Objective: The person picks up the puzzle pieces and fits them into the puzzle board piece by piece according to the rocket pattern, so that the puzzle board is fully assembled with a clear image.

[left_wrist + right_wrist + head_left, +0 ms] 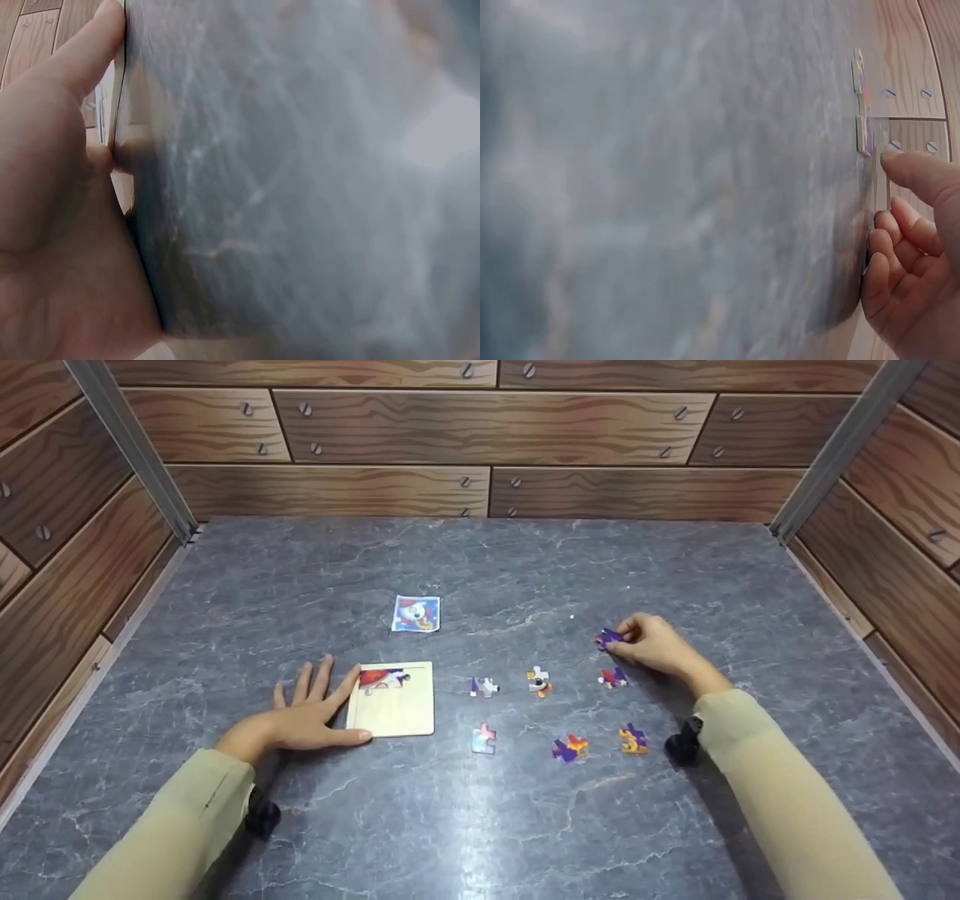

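Note:
In the head view my left hand (304,721) lies with its fingers spread at the left side of a square wooden puzzle tray (397,716). Its index finger touches the upper left corner and its thumb the lower edge. Red, white and purple pieces (384,678) sit along the tray's top. To the right, my right hand (651,643) pinches a purple jigsaw puzzle piece (608,640) between thumb and fingers, low over the table. Just below lies a purple, red and white piece (615,678). The right wrist view shows curled fingers, with the pinched piece hard to make out.
Between the tray and the right hand lie several loose pieces: a white-grey one (484,687), a white-orange one (538,682), a pale blue-pink one (484,739), and purple-orange ones (570,748) (633,739). A small picture card (416,614) lies behind the tray. Wood-patterned walls (491,427) enclose the grey table.

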`<state>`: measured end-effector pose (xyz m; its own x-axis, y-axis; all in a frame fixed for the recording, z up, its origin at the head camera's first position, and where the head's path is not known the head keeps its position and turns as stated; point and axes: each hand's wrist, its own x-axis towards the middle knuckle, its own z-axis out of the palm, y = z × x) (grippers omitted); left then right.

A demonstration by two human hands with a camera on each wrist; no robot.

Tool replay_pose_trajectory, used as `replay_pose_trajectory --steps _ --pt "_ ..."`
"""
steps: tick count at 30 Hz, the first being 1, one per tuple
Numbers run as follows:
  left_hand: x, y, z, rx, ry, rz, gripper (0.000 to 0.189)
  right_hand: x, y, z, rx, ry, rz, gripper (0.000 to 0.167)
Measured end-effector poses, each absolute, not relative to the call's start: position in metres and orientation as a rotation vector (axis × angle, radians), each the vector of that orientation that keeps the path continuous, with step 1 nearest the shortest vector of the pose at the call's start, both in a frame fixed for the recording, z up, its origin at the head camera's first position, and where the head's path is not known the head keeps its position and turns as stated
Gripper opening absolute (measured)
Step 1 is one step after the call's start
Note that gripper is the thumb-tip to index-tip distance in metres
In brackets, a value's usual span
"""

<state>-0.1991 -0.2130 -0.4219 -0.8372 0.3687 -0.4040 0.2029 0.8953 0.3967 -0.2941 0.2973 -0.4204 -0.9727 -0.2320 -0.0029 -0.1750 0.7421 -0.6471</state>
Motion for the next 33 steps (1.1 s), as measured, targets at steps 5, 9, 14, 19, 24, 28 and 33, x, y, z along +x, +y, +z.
replay_pose_trajectory --steps 5,9,14,19,24,28,33 --pt "-0.201 -0.214 -0.422 0.429 2.565 0.475 0.101 -0.291 0.299 -0.421 -0.332 2.827 -1.105 0.031" --pt "-0.201 -0.214 -0.422 0.425 2.549 0.495 0.1 -0.288 0.3 -0.42 -0.334 2.808 -1.139 0.031" --pt "-0.202 -0.214 -0.423 0.416 2.53 0.521 0.102 -0.284 0.299 -0.417 -0.366 2.839 -1.129 0.032" --pt "-0.203 -0.215 -0.424 0.415 2.533 0.526 0.102 -0.28 0.29 -0.412 -0.396 2.843 -1.135 0.032" --pt "-0.203 -0.216 -0.423 0.404 2.535 0.516 0.102 -0.274 0.276 -0.406 -0.424 2.799 -1.184 0.034" --pt "-0.202 -0.215 -0.421 0.409 2.537 0.517 0.101 -0.268 0.263 -0.4 -0.454 2.763 -1.22 0.034" --pt "-0.203 -0.213 -0.422 0.421 2.556 0.492 0.102 -0.264 0.248 -0.397 -0.536 2.758 -1.223 0.033"
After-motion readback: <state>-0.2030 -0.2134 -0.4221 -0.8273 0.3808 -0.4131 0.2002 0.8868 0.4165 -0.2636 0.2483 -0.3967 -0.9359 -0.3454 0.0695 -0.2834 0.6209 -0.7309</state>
